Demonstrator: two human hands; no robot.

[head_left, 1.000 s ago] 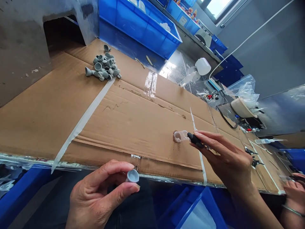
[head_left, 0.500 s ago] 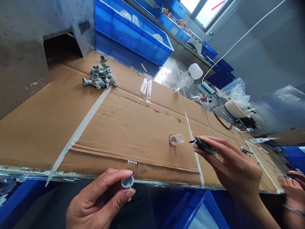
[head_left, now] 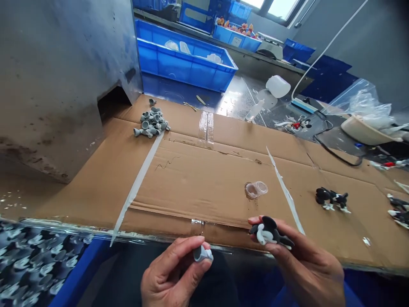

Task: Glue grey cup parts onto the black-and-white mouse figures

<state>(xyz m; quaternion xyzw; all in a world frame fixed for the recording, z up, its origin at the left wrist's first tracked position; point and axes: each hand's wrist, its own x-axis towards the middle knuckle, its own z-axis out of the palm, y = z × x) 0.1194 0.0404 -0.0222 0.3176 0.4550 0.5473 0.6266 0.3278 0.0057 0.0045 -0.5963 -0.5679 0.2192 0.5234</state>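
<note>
Between the fingertips of the left hand [head_left: 171, 275] a small grey cup-shaped piece [head_left: 203, 254] is pinched, forefinger above and thumb below, its hollow end turned away from the right hand [head_left: 308, 264]. The right hand's thumb and fingers are closed around a black-and-white figure piece [head_left: 270, 232], thumb on the near side. The two held pieces are apart, both by the near edge of the cardboard [head_left: 207, 183]. Just beyond the right hand's grip, and a little to its left, is a clear cup [head_left: 257, 189]. Farther out, beyond and left of the left hand's grip, lies a heap of grey pieces [head_left: 153, 123]. To the right of the right hand's grip, and somewhat beyond it, more black-and-white pieces [head_left: 335, 198] rest on the cardboard. Well beyond both grips sits a blue crate [head_left: 188, 64]
</note>
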